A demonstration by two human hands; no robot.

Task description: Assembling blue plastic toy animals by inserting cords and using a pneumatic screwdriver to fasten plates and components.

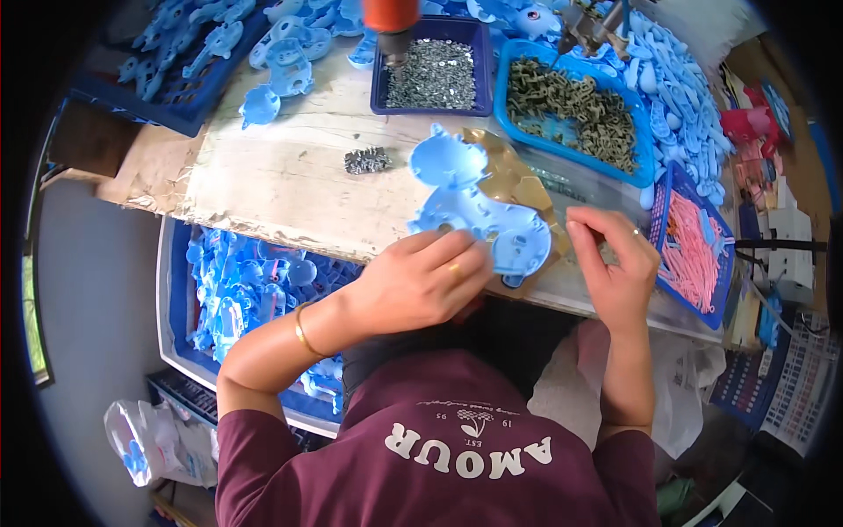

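A light-blue plastic toy shell (518, 237), its hollow side up, lies on a gold-coloured fixture (522, 180) near the table's front edge. My left hand (439, 277) is curled over the shell's lower left part, slightly blurred. Its fingers are closed, and their tips are hidden, so what they hold does not show. To the right of the fixture, my right hand (615, 259) is raised with thumb and forefinger brought together in a pinch. Anything between those fingertips is too small to make out.
An orange-and-dark tool (392, 22) hangs above a dark-blue tray (379, 88) of small metal pieces. Right of it is a blue tray (507, 114) of brownish parts. A basket (659, 206) holds pink strips. Blue shells fill a bin (176, 299) below left; a small dark metal cluster (367, 160) lies mid-table.
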